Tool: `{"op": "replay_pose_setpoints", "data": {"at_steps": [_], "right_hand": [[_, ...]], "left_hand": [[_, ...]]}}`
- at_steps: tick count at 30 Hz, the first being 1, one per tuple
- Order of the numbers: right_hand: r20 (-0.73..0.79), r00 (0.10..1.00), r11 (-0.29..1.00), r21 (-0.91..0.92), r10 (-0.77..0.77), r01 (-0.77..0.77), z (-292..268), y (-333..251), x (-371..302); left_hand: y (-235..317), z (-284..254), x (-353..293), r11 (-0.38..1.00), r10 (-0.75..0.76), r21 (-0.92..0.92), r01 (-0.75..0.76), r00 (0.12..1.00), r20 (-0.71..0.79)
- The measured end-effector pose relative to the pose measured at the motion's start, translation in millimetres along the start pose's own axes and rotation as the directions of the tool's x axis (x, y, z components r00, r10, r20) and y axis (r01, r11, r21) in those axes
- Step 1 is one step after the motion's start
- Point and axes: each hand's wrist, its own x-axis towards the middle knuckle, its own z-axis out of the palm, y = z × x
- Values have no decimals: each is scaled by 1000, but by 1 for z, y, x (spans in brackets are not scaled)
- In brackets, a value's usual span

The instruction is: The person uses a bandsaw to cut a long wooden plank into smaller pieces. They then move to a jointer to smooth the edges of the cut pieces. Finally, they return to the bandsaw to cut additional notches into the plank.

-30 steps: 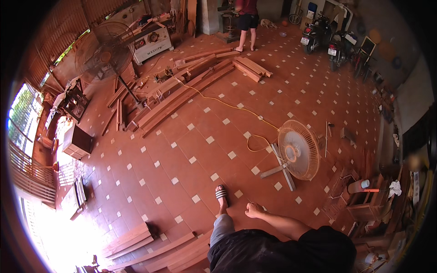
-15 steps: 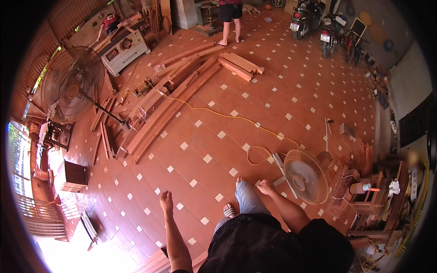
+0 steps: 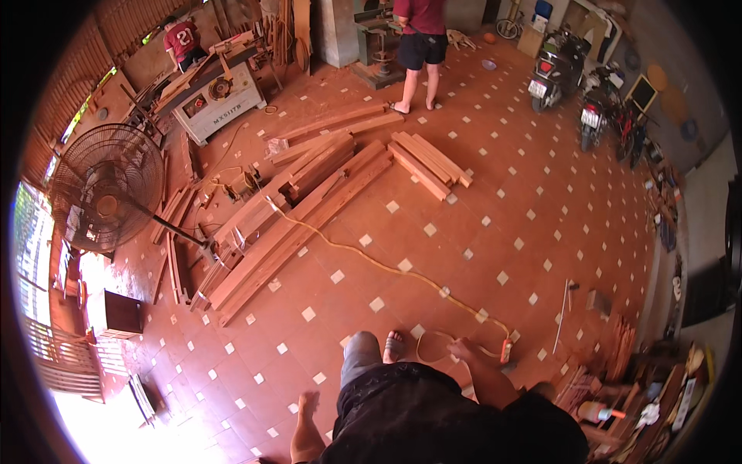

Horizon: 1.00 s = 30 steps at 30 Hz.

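My left hand [image 3: 307, 404] hangs low at my left side over the tiled floor, fingers loosely curled, with nothing seen in it. My right hand [image 3: 462, 349] is in front of my right hip, its fingers curled in, also with no object showing. From this view it overlaps a loop of yellow extension cord [image 3: 402, 271], but it does not appear to grip it. The cord's orange-and-white socket end [image 3: 506, 349] lies on the floor just to the right of that hand.
Long reddish timber beams [image 3: 270, 255] lie ahead to the left, beside a short stack of beams [image 3: 429, 164]. A large stand fan [image 3: 108, 197] is at left. Further off are a woodworking machine [image 3: 220, 100], two other people and parked motorbikes [image 3: 556, 69]. Wooden pieces [image 3: 610, 410] crowd the right.
I have stepped forward; the beams and cord are nearer and the floor fan at right has dropped behind my arm. Both hands are lower in view. The person at the machine shows more fully.
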Motion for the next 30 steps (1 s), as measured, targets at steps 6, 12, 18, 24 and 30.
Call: {"op": "replay_pose_setpoints", "data": {"at_steps": [6,12,18,24,30], "right_hand": [[-300,953,971,234,37,36,-165,-97,151],[-299,953,967,252,46,32,-279,-89,301],[-48,962,676,721,268,-152,-374,-158,358],[235,933,522,778,273,-349,-427,-172,440],[299,914,570,715,274,-405,-526,-258,529]], "left_hand": [[75,35,-4,851,-447,-293,436,894,31],[288,56,160,832,-204,-484,271,961,186],[637,49,358,910,388,-103,-401,913,-130],[983,63,418,730,673,-56,-681,730,-121],[1018,82,522,704,710,92,-704,702,-59]]}}
